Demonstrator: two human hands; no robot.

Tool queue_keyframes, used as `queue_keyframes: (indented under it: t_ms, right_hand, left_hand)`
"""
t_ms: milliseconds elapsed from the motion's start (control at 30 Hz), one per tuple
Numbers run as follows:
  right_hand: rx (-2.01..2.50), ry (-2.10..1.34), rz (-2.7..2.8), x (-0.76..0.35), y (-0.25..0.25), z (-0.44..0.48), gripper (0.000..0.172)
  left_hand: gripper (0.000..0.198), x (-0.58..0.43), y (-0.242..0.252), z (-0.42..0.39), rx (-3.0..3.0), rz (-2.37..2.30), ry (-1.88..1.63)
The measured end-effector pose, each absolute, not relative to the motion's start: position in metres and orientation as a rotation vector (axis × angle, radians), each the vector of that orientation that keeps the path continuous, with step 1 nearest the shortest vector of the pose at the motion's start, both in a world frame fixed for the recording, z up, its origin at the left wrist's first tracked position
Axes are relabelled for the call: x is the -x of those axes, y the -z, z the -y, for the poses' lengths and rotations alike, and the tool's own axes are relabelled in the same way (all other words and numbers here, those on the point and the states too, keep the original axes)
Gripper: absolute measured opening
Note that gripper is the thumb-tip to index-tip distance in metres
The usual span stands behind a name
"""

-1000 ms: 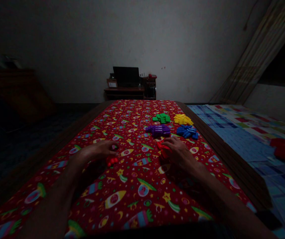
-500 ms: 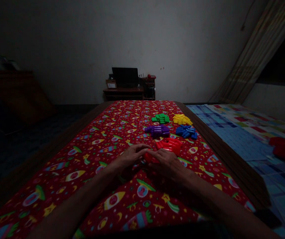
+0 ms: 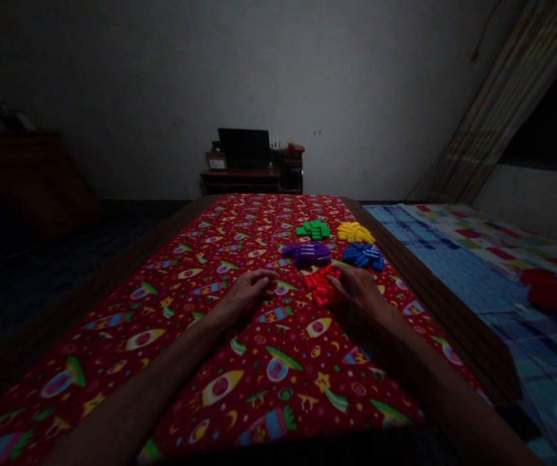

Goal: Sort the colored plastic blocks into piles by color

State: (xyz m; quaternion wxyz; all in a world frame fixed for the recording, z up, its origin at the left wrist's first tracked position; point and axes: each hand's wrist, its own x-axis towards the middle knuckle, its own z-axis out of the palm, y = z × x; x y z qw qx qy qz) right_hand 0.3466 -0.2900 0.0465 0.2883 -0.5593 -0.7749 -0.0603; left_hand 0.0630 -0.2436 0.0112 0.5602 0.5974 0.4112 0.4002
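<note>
Red pieces (image 3: 321,286) lie in a pile on the patterned tablecloth (image 3: 278,336), toward the right edge of the table (image 3: 441,310), nearer the wearer than the purple pieces (image 3: 307,254) and blue pieces (image 3: 363,255). The right hand (image 3: 363,292) rests its thumb and fingers against the pile's right side; whether they grip a piece cannot be determined. The left hand (image 3: 247,289) is positioned left of the pile, apart from it, fingers loosely curled, slightly parted, gripping nothing visible.
</note>
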Motion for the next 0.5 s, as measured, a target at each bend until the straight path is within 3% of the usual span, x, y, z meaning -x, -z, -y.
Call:
queue_keyframes:
  t_ms: [300,500]
  right_hand:
    - [1.532,0.159,1.872,-0.355,-0.059,0.288,0.036]
    - [1.558,0.164,1.479,-0.399,-0.073,0.279,0.057]
  left_hand:
    - [0.040,-0.067,-0.018,0.246,-1.526,-0.970,-0.939]
    - [0.033,-0.047,-0.028,0.229,-1.832,-1.302,-0.999]
